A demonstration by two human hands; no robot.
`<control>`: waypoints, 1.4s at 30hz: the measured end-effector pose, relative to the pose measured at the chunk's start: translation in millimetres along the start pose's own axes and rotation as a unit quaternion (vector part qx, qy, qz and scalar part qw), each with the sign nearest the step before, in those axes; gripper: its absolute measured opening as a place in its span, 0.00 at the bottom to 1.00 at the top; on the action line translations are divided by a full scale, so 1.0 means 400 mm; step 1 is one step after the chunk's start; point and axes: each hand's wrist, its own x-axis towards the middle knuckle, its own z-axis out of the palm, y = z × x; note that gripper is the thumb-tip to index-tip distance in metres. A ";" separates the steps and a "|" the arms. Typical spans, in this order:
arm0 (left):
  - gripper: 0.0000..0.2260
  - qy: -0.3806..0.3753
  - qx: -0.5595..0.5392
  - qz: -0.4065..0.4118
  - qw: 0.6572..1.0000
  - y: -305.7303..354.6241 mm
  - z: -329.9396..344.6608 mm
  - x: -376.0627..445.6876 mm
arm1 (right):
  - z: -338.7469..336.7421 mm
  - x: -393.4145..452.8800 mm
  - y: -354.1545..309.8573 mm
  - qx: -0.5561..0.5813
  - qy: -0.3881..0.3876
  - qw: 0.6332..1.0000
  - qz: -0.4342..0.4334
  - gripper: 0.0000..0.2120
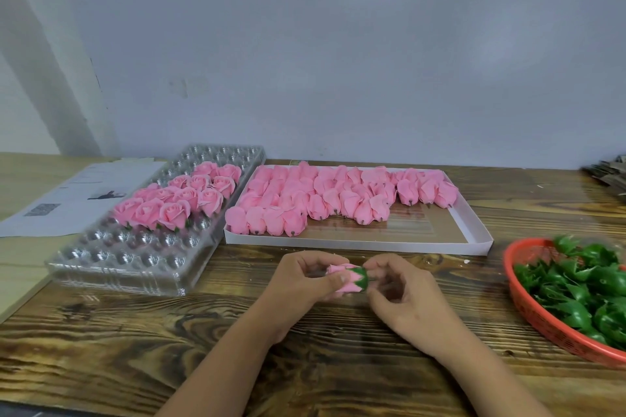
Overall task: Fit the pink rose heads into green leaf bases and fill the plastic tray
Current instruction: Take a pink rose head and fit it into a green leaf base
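Both hands meet above the wooden table: the left hand curls its fingers round a pink rose head, and the right hand pinches the green leaf base seated on its end. Behind them to the left, the clear plastic tray holds finished roses in its middle rows. A white box of loose rose heads lies beside it, and a red basket of leaf bases sits at right.

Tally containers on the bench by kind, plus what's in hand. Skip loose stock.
Clear plastic tray: 1
White cardboard tray: 1
Red basket: 1
Pink rose head, gripped by left hand: 1
Green leaf base, pinched by right hand: 1
Total: 5
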 end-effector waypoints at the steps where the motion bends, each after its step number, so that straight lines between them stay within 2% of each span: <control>1: 0.07 0.003 0.007 0.000 1.000 -0.002 0.001 0.000 | 0.002 -0.002 0.000 0.004 -0.016 1.000 0.001 0.18; 3: 0.07 0.009 0.028 0.005 1.000 -0.007 0.004 0.002 | 0.009 -0.006 0.002 -0.023 -0.033 0.999 0.000 0.20; 6: 0.09 0.016 0.060 0.022 0.998 -0.013 0.006 0.004 | 0.020 -0.004 0.004 -0.086 -0.013 0.996 -0.003 0.20; 8: 0.10 0.018 0.085 0.044 0.995 -0.013 0.009 0.003 | 0.026 -0.002 0.001 -0.085 0.005 0.996 0.001 0.19; 12: 0.18 0.002 0.095 0.104 0.990 -0.007 0.009 -0.001 | 0.039 0.001 -0.014 0.035 0.043 0.998 0.006 0.13; 16: 0.32 0.016 0.115 0.096 0.989 -0.008 0.009 0.003 | 0.048 0.005 -0.017 0.208 0.002 0.977 0.038 0.13; 19: 0.22 -0.010 0.104 0.120 0.987 -0.007 0.012 0.001 | 0.046 0.008 -0.020 0.255 -0.014 0.966 0.036 0.14; 22: 0.17 -0.006 0.107 0.122 0.987 -0.001 0.012 -0.003 | 0.044 0.011 -0.018 0.238 -0.010 0.971 0.033 0.14; 28: 0.15 0.002 0.118 0.121 0.986 -0.009 0.010 -0.001 | 0.044 0.003 -0.019 0.139 -0.029 0.990 0.005 0.14; 33: 0.14 -0.003 0.126 0.124 0.984 -0.012 0.011 0.000 | 0.047 -0.001 -0.023 0.062 -0.012 0.998 -0.017 0.14; 42: 0.20 0.019 0.151 0.145 0.978 -0.006 0.019 0.000 | 0.047 -0.002 -0.040 0.067 -0.035 0.997 -0.030 0.11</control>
